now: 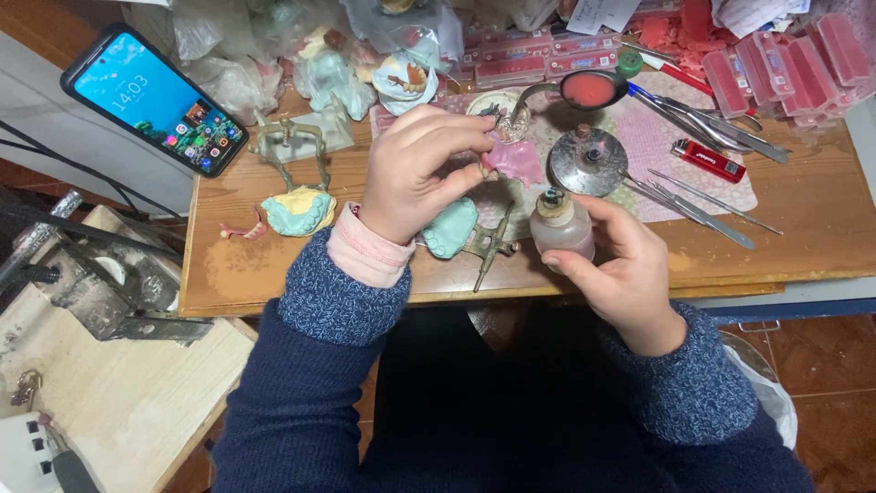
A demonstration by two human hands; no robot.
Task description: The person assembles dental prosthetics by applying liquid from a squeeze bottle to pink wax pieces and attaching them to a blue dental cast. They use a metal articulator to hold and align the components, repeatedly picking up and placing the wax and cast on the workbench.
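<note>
My left hand (415,173) is closed around a pink wax denture piece (516,162) held above the wooden table (785,228). My right hand (620,265) grips a small glass spirit lamp (560,224) with a wick on top, near the table's front edge. Just beneath my left hand lies a teal dental cast on a brass articulator (465,233). A round metal dish (589,162) sits just behind the lamp.
A second teal and yellow cast with a brass frame (297,205) lies at the left. A smartphone (153,99) leans at the back left. A spoon of red wax (589,89), metal instruments (703,205), a red lighter (708,161) and pink boxes (785,59) fill the back right.
</note>
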